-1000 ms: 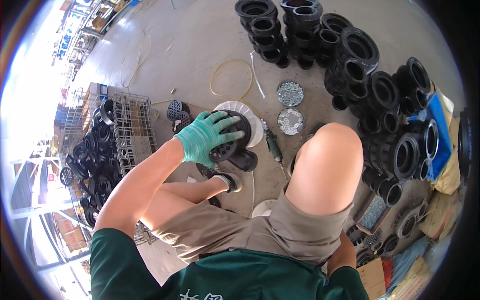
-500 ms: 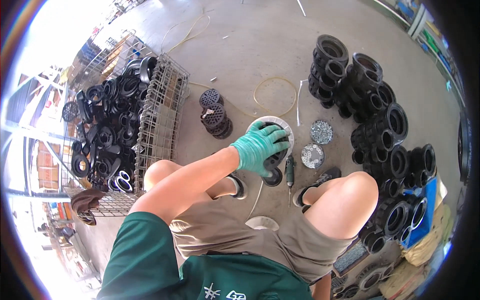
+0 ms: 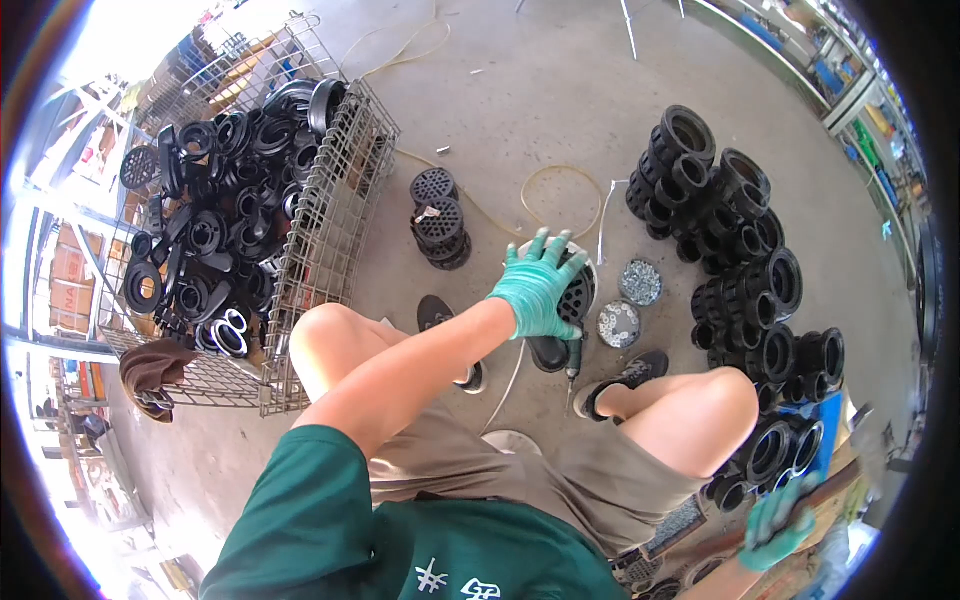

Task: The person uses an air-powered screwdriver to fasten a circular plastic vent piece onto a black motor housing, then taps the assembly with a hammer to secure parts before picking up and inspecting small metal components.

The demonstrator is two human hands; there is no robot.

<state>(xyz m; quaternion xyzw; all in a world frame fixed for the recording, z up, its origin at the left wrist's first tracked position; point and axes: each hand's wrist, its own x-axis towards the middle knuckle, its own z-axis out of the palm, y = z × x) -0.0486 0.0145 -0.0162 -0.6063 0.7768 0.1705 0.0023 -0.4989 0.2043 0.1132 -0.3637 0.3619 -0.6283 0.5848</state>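
My left hand [image 3: 540, 290], in a green glove, lies over a black plastic fitting [image 3: 573, 300] with fingers spread, holding nothing. That fitting has a perforated round face and a smaller round end [image 3: 548, 355] toward me. It rests on a pale round stand [image 3: 594, 290], mostly covered. At the lower right, my gloved right hand [image 3: 780, 528] is closed round a long brown handle [image 3: 835, 484]. A blurred greyish head at its far end makes it look like a hammer. Beside the fitting lies a green power driver [image 3: 573, 358], bit toward me.
Two round containers, one of metal screws [image 3: 640, 283] and one of pale washers [image 3: 619, 325], stand right of the stand. Stacked black fittings [image 3: 740, 260] line the right. A wire cage [image 3: 335, 230] of black parts stands left, near stacked black grates [image 3: 440, 220]. A yellowish hose [image 3: 530, 200] loops ahead.
My right hand has come into view at the lower right with the brown-handled tool. My left hand has shifted on the fitting, fingers now pointing further forward. The view has tilted slightly.
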